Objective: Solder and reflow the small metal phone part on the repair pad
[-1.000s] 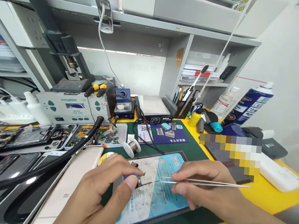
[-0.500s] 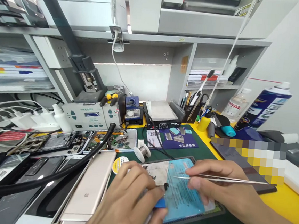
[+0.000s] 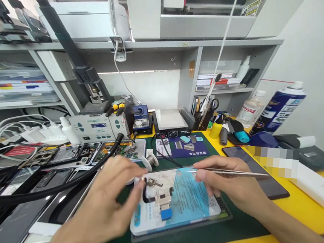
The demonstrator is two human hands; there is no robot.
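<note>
My left hand (image 3: pixel 114 196) is at the left edge of a white and blue flat case (image 3: pixel 192 199), thumb and forefinger closed on the upper end of a thin black flex cable (image 3: pixel 145 196). That cable joins a small silver part (image 3: pixel 163 198) with a blue tab (image 3: pixel 166 213) lying on the case. Behind it rests a small metal bracket-like piece (image 3: pixel 153 182). My right hand (image 3: pixel 225 178) grips metal tweezers (image 3: pixel 239 173) held nearly level, their tips pointing left over the case's far edge, apart from the silver part.
Several phones and phone parts (image 3: pixel 48 187) crowd the left, crossed by a thick black hose (image 3: pixel 67 200). A solder spool (image 3: pixel 149 161) stands behind the case. A dark phone (image 3: pixel 270 180) lies right; a spray can (image 3: pixel 279 107) and a clear bottle (image 3: pixel 251 108) stand at the back right.
My left hand has moved left off the blue tab to the flex cable's end, uncovering the silver part. My right hand keeps the tweezers, now over the case's far edge. The view has shifted.
</note>
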